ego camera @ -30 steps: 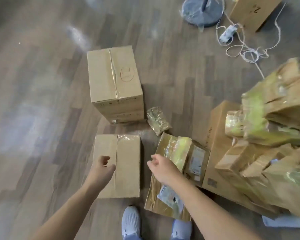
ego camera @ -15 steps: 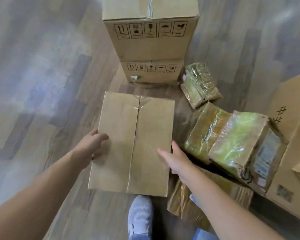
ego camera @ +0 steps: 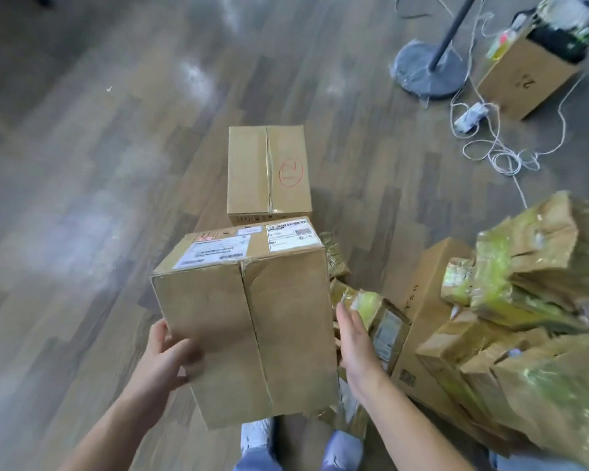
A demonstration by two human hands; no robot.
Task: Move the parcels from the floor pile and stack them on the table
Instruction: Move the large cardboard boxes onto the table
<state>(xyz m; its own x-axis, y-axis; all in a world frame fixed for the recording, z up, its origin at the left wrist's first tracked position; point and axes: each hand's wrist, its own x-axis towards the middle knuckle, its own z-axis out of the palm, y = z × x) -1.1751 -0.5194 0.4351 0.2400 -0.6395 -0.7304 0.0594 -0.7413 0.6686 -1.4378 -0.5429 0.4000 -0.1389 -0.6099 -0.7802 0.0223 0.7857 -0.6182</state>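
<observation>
Left hand [ego camera: 165,360] grips the cardboard box [ego camera: 252,317], right hand [ego camera: 354,341] presses flat on its right side; stiff, likely light, hold both sides

open floor [ego camera: 92,205] left, taped box [ego camera: 267,171] ahead, parcel pile [ego camera: 524,300] seemingly blocking right

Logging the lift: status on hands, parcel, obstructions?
Left hand grips labelled cardboard box, right hand flat on its right side. Box off the floor, tilted. Parcel pile close on the right; table not in view.
</observation>
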